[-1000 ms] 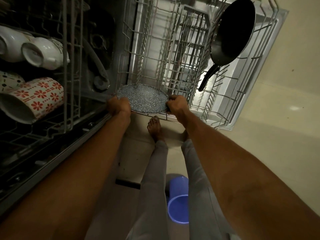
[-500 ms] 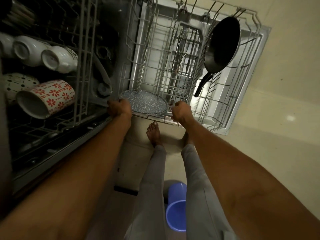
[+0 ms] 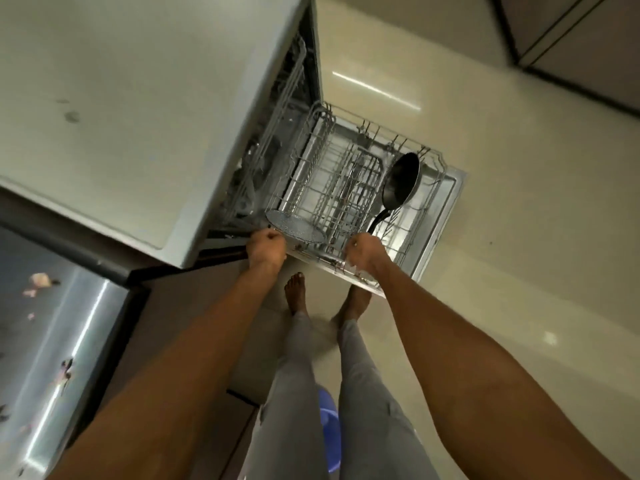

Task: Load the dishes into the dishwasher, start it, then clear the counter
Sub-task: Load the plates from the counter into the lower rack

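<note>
The dishwasher (image 3: 242, 188) stands open with its lower rack (image 3: 349, 202) pulled out over the lowered door (image 3: 446, 216). A round glittery plate (image 3: 294, 225) lies at the rack's near left corner. A black frying pan (image 3: 401, 181) leans on edge at the rack's right side, handle pointing down. My left hand (image 3: 265, 249) is curled at the rack's near left corner, touching the plate's edge. My right hand (image 3: 363, 252) is curled on the rack's near rim, apart from the plate. The upper rack is hidden under the counter.
A pale counter top (image 3: 104, 98) covers the dishwasher. A steel sink (image 3: 52, 341) with food scraps sits at lower left. A blue bucket (image 3: 329, 434) stands on the floor behind my legs. Dark cabinet fronts (image 3: 571, 46) fill the upper right.
My head has risen, so the view now looks down from above the counter and the cups are out of sight. My right hand has come off the plate onto the rack's rim.
</note>
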The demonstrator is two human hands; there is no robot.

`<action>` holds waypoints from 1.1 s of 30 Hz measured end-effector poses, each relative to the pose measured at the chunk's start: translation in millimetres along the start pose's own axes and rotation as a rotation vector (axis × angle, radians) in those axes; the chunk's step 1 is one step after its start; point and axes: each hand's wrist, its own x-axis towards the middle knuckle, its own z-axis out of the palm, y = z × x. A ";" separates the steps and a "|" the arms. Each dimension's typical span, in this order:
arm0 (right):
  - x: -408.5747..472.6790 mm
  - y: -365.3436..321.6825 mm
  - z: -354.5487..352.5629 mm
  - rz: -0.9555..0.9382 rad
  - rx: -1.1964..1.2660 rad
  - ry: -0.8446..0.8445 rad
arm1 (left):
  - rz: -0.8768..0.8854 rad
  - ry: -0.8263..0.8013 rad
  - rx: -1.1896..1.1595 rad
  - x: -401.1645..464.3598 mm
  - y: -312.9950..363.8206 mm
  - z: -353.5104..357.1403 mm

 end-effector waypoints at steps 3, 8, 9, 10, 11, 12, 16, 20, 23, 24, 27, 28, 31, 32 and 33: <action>-36.4 -16.0 -19.9 -0.066 -0.035 0.013 | 0.023 -0.045 -0.029 -41.0 5.2 -18.9; -97.2 -44.2 -21.9 -0.138 -0.067 0.045 | 0.086 -0.121 -0.003 -111.8 -3.6 -54.8; -108.9 -50.1 -18.4 -0.150 -0.078 0.031 | 0.106 -0.135 0.012 -125.1 -7.6 -63.0; -120.0 -56.6 -13.7 -0.162 -0.095 0.016 | 0.122 -0.142 0.025 -135.7 -11.6 -72.1; -130.8 -63.9 -8.3 -0.169 -0.118 0.002 | 0.138 -0.144 0.027 -143.8 -16.7 -82.0; -141.0 -70.9 -2.4 -0.186 -0.146 -0.010 | 0.152 -0.141 0.029 -151.8 -21.8 -92.1; -176.7 -93.1 30.9 -0.273 -0.271 -0.053 | 0.198 -0.099 0.049 -172.9 -47.5 -133.0; -213.8 -110.7 80.2 -0.374 -0.477 -0.093 | 0.188 -0.024 -0.029 -197.6 -85.3 -178.2; -247.9 -127.1 122.4 -0.501 -0.659 -0.111 | 0.158 0.063 -0.123 -221.1 -124.0 -217.0; -259.9 -134.2 138.3 -0.548 -0.702 -0.120 | 0.149 0.094 -0.133 -226.2 -138.5 -230.2; -303.1 -158.0 183.0 -0.659 -0.797 -0.167 | 0.114 0.157 -0.135 -246.9 -176.9 -271.9; -316.9 -166.2 196.4 -0.695 -0.810 -0.178 | 0.117 0.186 -0.136 -252.2 -189.9 -285.6; -355.6 -189.8 232.6 -0.793 -0.810 -0.190 | 0.136 0.280 -0.148 -271.4 -223.2 -324.5; -365.9 -197.6 244.8 -0.827 -0.808 -0.194 | 0.132 0.305 -0.166 -276.7 -234.6 -336.0; -375.6 -205.8 257.0 -0.858 -0.819 -0.201 | 0.119 0.332 -0.183 -281.0 -246.2 -346.7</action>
